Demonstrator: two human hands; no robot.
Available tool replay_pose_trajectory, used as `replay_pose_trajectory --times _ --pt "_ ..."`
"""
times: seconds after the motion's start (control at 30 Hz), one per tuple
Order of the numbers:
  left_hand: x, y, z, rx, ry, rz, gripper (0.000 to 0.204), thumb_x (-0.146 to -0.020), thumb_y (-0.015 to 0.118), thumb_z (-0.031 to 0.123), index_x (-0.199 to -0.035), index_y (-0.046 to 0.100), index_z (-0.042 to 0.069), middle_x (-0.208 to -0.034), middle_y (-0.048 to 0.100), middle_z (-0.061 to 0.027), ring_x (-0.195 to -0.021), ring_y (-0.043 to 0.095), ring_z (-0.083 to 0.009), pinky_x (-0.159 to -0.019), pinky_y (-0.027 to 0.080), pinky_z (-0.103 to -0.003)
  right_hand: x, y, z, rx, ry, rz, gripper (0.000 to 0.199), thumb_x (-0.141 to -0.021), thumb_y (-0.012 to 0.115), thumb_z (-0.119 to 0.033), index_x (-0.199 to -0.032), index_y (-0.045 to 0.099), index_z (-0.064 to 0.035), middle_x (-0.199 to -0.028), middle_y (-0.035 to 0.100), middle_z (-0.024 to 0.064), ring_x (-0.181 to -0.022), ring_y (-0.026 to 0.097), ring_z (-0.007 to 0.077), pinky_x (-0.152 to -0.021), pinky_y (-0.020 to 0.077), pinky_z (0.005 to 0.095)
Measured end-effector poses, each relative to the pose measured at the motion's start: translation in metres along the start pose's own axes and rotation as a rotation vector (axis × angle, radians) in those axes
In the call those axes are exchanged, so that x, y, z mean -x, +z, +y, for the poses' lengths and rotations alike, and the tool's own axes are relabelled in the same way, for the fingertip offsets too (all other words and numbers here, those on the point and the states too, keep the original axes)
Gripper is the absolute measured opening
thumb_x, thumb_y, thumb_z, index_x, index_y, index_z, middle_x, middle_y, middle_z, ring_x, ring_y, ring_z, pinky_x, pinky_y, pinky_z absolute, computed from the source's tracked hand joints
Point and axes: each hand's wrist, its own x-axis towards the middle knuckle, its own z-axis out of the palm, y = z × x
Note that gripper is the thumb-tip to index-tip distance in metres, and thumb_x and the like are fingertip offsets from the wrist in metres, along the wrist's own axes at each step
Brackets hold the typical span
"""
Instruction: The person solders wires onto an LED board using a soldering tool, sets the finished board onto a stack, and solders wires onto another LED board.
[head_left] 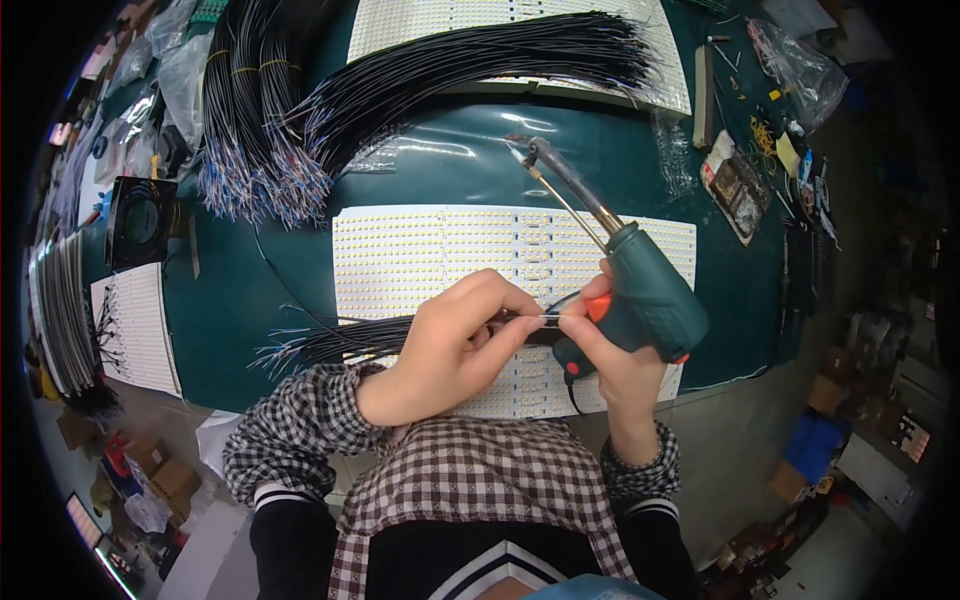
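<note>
My left hand (pixel 455 340) is closed round a bundle of thin black wires (pixel 370 338), whose blue and white stripped ends fan out to the left. In my right hand (pixel 622 375) is a dark green soldering gun (pixel 655 290) with an orange trigger, its metal tip pointing up and away to the left. The thumb and a finger of that hand also pinch toward a fine wire end that meets my left fingertips. Beneath both hands lies a white LED board (pixel 420 250) with rows of small yellowish chips. My hands hide part of the board and the wires.
Thick bundles of black wires (pixel 250 90) lie at the back left, one stretching over another LED board (pixel 660 85). At left stand a black fan (pixel 140 222) and a white panel (pixel 140 325). A dirty solder tray (pixel 735 185) sits right on the green mat (pixel 740 320).
</note>
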Motion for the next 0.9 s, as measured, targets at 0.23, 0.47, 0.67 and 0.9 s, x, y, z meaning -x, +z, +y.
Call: replay_pose_trajectory --times 0.23,0.47,0.67,0.9 --pt "0.0 0.01 -0.004 0.569 -0.184 0.031 0.006 -0.082 0.059 0.003 -0.086 0.055 0.0 -0.079 0.056 -0.0029 -0.068 0.052 -0.0061 -0.058 0.042 -0.019 0.005 0.001 0.0 0.031 0.005 0.053 0.054 -0.067 0.063 0.013 -0.116 0.046 0.0027 -0.094 0.053 0.0078 -0.077 0.058 0.0146 -0.069 0.0477 0.0261" --pt "0.002 0.007 -0.006 0.735 -0.305 -0.119 0.007 -0.083 0.057 0.003 -0.088 0.054 -0.001 -0.081 0.055 -0.0011 -0.072 0.05 -0.0037 -0.063 0.04 -0.017 0.009 0.001 0.003 -0.098 -0.018 0.049 0.051 -0.071 0.061 0.009 -0.118 0.043 0.0027 -0.095 0.053 0.0082 -0.081 0.058 0.0158 -0.074 0.0483 0.0283" --pt "0.003 0.014 -0.009 0.494 -0.138 -0.101 0.007 -0.083 0.057 0.003 -0.088 0.055 -0.001 -0.081 0.053 0.0001 -0.073 0.05 -0.0045 -0.065 0.042 -0.018 0.008 -0.003 0.005 -0.033 -0.009 -0.04 0.05 -0.07 0.061 0.011 -0.117 0.043 0.0026 -0.096 0.053 0.0089 -0.084 0.057 0.0151 -0.074 0.0479 0.027" --pt "0.003 0.017 -0.004 0.648 -0.252 0.081 0.008 -0.081 0.06 0.004 -0.086 0.057 -0.001 -0.083 0.058 -0.002 -0.074 0.053 -0.005 -0.065 0.044 -0.017 0.014 0.0 0.005 -0.067 0.021 0.027 0.05 -0.07 0.062 0.011 -0.115 0.044 0.0026 -0.092 0.052 0.0068 -0.079 0.055 0.0129 -0.073 0.046 0.0249"
